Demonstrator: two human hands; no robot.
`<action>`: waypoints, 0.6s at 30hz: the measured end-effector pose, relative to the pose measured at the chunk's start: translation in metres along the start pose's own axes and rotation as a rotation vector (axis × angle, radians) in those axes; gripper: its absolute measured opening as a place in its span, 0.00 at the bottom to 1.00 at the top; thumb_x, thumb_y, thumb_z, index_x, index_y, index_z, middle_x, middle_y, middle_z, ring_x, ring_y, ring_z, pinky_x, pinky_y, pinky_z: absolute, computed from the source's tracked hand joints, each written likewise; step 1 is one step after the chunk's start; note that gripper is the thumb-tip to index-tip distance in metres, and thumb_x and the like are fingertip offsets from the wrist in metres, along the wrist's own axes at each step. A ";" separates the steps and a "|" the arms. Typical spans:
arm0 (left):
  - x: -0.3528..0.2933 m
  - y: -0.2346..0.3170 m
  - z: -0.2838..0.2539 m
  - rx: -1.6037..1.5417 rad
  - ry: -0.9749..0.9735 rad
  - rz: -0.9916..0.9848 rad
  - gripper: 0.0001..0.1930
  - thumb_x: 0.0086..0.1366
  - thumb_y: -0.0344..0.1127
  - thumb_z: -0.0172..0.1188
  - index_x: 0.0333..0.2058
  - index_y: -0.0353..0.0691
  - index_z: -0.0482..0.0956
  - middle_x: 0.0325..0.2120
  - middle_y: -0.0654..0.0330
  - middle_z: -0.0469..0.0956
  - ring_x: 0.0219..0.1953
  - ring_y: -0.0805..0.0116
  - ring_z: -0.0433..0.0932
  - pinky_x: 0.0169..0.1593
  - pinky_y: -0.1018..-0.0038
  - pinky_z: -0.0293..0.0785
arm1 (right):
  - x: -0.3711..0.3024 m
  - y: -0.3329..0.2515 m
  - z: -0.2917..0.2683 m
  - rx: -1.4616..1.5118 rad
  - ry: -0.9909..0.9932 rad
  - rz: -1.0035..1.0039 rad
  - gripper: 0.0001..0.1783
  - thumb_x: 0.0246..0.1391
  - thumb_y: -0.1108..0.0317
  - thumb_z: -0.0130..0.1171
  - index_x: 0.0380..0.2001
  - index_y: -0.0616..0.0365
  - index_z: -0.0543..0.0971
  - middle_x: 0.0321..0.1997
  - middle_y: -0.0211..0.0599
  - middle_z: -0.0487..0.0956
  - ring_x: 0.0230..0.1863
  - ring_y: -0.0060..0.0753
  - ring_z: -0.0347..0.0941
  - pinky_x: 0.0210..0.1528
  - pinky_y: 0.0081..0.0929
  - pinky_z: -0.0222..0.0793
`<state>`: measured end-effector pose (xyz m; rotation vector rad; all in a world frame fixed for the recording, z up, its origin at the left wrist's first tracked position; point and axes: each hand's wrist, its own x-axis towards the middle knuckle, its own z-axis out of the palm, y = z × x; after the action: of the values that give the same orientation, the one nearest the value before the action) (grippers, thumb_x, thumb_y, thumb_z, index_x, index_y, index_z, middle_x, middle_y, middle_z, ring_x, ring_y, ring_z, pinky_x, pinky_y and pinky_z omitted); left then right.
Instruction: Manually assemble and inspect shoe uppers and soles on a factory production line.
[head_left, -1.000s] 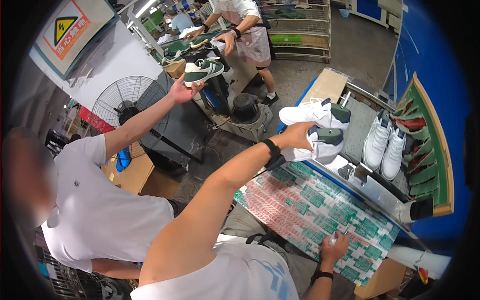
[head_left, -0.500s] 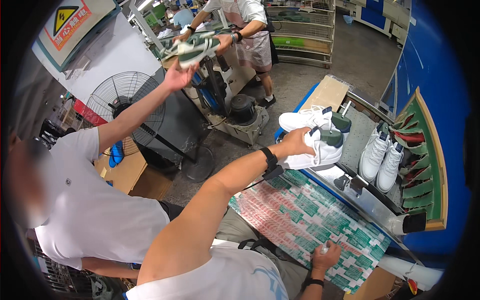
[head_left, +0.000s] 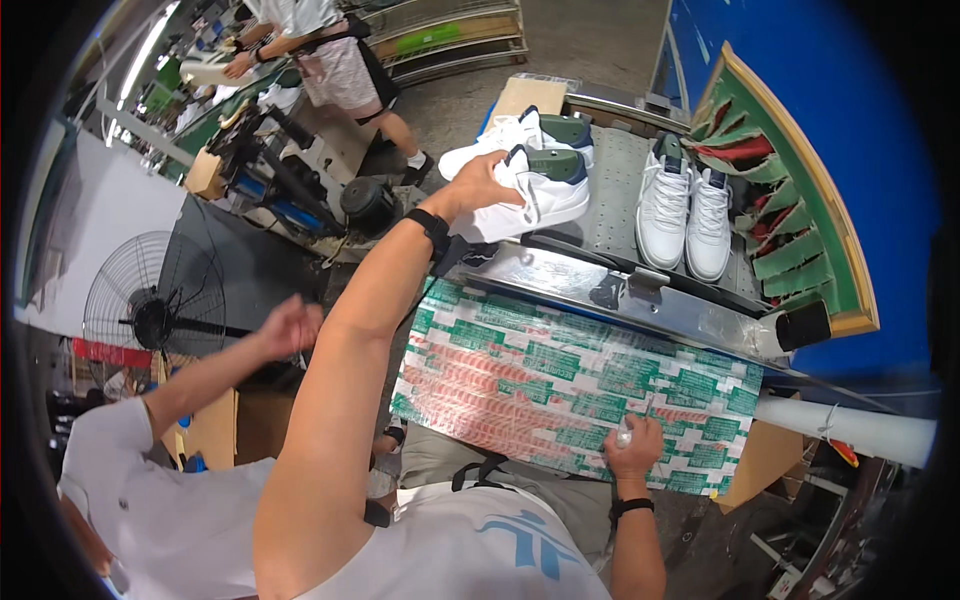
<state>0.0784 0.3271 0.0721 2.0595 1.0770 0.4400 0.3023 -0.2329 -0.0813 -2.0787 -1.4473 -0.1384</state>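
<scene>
While hands (head_left: 476,188) (head_left: 634,447) rest apart, white shoe (head_left: 558,200), under left

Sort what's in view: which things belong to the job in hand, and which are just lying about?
Seemingly the job:
near shoe, in the left hand
white item, in the right hand
patterned board
other white shoes

Seemingly just around:
fan
motor
rack

Small pale object (head_left: 624,438), mostly hidden
</scene>
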 end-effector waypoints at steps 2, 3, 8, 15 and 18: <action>0.026 -0.004 0.001 0.047 -0.012 0.040 0.55 0.43 0.46 0.89 0.70 0.29 0.76 0.59 0.43 0.85 0.61 0.52 0.85 0.67 0.67 0.77 | -0.007 0.000 -0.002 -0.004 -0.021 0.027 0.22 0.43 0.61 0.74 0.44 0.53 0.86 0.43 0.46 0.79 0.44 0.57 0.79 0.47 0.52 0.78; 0.037 -0.027 -0.008 0.074 0.021 0.029 0.57 0.44 0.46 0.89 0.72 0.29 0.75 0.62 0.40 0.84 0.64 0.50 0.83 0.69 0.66 0.76 | -0.004 0.001 0.001 0.027 -0.052 0.018 0.23 0.42 0.60 0.74 0.44 0.53 0.85 0.43 0.46 0.79 0.44 0.57 0.79 0.46 0.52 0.78; 0.058 -0.013 0.006 0.225 0.069 0.141 0.56 0.45 0.44 0.89 0.72 0.28 0.74 0.65 0.37 0.81 0.69 0.46 0.80 0.72 0.62 0.74 | -0.011 0.008 -0.002 -0.007 -0.025 0.047 0.24 0.40 0.59 0.75 0.44 0.52 0.86 0.45 0.47 0.80 0.46 0.58 0.80 0.46 0.53 0.78; -0.020 0.121 0.087 0.360 0.539 0.591 0.42 0.55 0.20 0.65 0.72 0.35 0.71 0.70 0.34 0.69 0.72 0.32 0.68 0.76 0.46 0.64 | -0.007 0.007 -0.005 0.000 -0.020 0.081 0.24 0.41 0.55 0.77 0.44 0.50 0.86 0.46 0.46 0.80 0.46 0.56 0.80 0.47 0.52 0.78; 0.025 0.146 0.180 0.211 0.108 0.250 0.43 0.65 0.42 0.77 0.72 0.26 0.69 0.72 0.33 0.71 0.74 0.37 0.71 0.76 0.56 0.68 | 0.003 0.007 -0.010 0.050 -0.022 0.058 0.23 0.43 0.52 0.77 0.42 0.49 0.86 0.43 0.42 0.79 0.43 0.51 0.79 0.42 0.49 0.77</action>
<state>0.2806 0.2115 0.0632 2.3950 0.9652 0.5890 0.3124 -0.2369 -0.0745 -2.0853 -1.3878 -0.0556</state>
